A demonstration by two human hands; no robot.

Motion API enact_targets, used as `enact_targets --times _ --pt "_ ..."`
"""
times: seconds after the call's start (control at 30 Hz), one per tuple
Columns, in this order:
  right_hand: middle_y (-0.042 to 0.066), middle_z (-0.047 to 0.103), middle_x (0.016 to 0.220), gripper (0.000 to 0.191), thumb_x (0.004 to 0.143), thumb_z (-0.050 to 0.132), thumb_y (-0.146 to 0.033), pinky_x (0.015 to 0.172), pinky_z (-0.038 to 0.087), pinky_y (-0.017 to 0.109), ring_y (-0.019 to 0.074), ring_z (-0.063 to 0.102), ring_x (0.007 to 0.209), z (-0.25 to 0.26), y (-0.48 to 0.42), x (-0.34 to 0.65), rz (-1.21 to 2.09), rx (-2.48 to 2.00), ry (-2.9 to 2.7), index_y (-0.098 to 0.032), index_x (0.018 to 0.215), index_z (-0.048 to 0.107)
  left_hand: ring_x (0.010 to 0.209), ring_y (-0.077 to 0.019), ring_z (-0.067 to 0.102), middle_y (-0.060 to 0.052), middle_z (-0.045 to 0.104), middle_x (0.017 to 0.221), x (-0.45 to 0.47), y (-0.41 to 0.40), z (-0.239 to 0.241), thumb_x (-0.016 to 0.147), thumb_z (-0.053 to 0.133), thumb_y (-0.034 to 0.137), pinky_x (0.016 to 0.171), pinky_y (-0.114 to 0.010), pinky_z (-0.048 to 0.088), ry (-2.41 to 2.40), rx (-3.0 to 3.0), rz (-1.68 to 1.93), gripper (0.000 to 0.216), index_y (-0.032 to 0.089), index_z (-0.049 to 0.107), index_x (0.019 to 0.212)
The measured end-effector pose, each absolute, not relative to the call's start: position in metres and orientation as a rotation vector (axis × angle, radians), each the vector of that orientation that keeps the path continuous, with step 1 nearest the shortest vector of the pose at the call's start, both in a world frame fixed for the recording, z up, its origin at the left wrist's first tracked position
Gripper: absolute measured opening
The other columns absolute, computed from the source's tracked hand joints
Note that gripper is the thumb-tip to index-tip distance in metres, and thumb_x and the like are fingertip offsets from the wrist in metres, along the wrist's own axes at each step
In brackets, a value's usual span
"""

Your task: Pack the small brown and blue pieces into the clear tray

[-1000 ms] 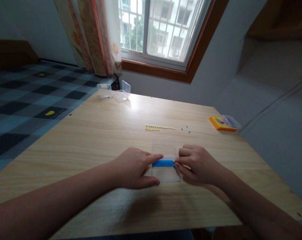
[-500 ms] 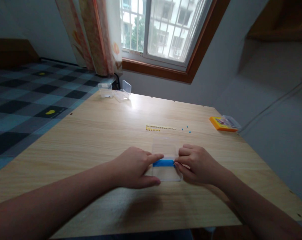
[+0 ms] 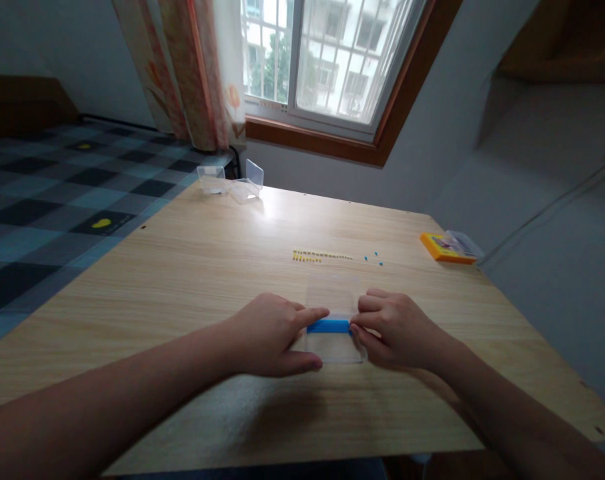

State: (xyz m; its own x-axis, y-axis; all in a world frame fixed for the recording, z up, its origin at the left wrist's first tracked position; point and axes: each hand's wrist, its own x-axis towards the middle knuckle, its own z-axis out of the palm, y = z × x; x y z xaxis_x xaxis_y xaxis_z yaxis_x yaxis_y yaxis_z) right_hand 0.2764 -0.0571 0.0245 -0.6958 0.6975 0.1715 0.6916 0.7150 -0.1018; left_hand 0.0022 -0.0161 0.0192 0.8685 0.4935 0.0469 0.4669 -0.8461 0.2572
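Note:
A clear plastic box (image 3: 329, 350) with its lid raised lies near the front middle of the wooden table. Across it runs a bright blue strip (image 3: 327, 326), which looks like small blue pieces packed in a row. My left hand (image 3: 277, 337) grips the box's left side, index finger along the strip's left end and thumb at the front edge. At the strip's right end, my right hand (image 3: 389, 327) has thumb and index finger pinched together; a bit of blue shows at the fingertips. The other fingers of that hand are curled in.
Beyond the box, small yellow pieces (image 3: 307, 256) lie in two rows, with several tiny blue pieces (image 3: 366, 258) to their right. An orange-and-clear case (image 3: 445, 247) sits at the right edge. Open clear boxes (image 3: 245, 190) stand at the far left corner of the table (image 3: 182, 280).
Both hands stay in the same place on the box and the blue strip. The view has shifted very slightly; nothing else has visibly moved.

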Motion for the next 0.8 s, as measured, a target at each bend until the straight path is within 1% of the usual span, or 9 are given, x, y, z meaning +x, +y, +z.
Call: enact_targets --times 0.3,0.5,0.8 --pt "0.002 0.058 0.073 0.025 0.095 0.057 -0.022 0.064 0.027 0.034 0.0158 0.045 0.069 0.0228 -0.0573 0.2779 0.062 -1.129 -2.722 -0.019 0.071 0.063 0.076 -0.0284 0.075 -0.008 0.079 0.095 0.0021 -0.0162 0.0189 0.088 0.068 0.061 0.064 -0.036 0.052 0.730 2.801 0.155 0.074 0.017 0.057 0.147" --pt "0.002 0.058 0.073 0.027 0.097 0.055 -0.022 0.064 0.026 0.034 0.0153 0.045 0.068 0.0250 -0.0576 0.2779 0.098 -1.130 -2.707 -0.018 0.072 0.065 0.076 -0.0291 0.075 -0.007 0.079 0.095 0.0022 -0.0164 0.0191 0.087 0.069 0.061 0.064 -0.037 0.053 0.732 2.799 0.149 0.075 0.017 0.057 0.147" --pt "0.001 0.056 0.071 0.027 0.096 0.054 -0.020 0.064 0.029 0.032 0.0146 0.047 0.067 0.0291 -0.0575 0.2812 0.195 -1.067 -2.684 -0.018 0.071 0.065 0.075 -0.0268 0.075 -0.007 0.079 0.094 0.0014 -0.0157 0.0174 0.088 0.068 0.062 0.064 -0.033 0.052 0.740 2.799 0.136 0.074 0.019 0.056 0.147"
